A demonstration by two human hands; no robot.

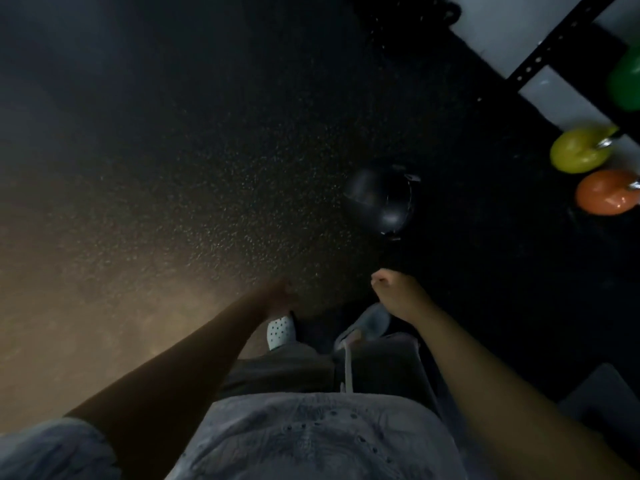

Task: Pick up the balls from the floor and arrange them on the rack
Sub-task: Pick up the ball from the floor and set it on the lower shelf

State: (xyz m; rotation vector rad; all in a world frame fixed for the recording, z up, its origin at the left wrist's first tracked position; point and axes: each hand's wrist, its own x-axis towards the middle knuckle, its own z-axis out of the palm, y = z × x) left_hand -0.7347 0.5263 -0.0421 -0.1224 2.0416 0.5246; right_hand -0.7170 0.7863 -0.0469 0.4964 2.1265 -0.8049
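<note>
Two empty hands, left hand (278,294) dim, black ball (379,200) barely visible

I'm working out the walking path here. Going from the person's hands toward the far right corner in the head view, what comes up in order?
Right hand → black ball on the floor → orange kettlebell → yellow kettlebell → green kettlebell by the black rack upright.

One head camera looks steeply down past the person's chest at the dark floor (207,168). The rack (554,46) sits in the upper right of the frame, well apart.
</note>
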